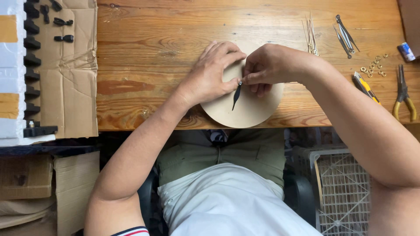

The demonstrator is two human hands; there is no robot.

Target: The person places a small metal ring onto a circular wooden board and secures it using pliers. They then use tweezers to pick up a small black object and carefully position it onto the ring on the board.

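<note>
Nearest the camera, the seated person's lap fills the lower frame; a white plastic crate at the right is cut off by the bottom edge. At the near edge of the wooden table lies a round tan disc, overhanging the edge slightly and largely covered by both hands. The left hand lies flat on the disc, thumb tip touching the top of a black pointed clock hand which hangs from the disc's centre. The right hand is closed in a pinch at that same centre point; what its fingertips grip is too small to make out. Further right lie a yellow-handled cutter, yellow-handled pliers and scattered brass rings. Beyond the hands, thin pale sticks and dark metal hands. Far left, cardboard carries small black parts; a row of black pieces is partly cut off.
</note>
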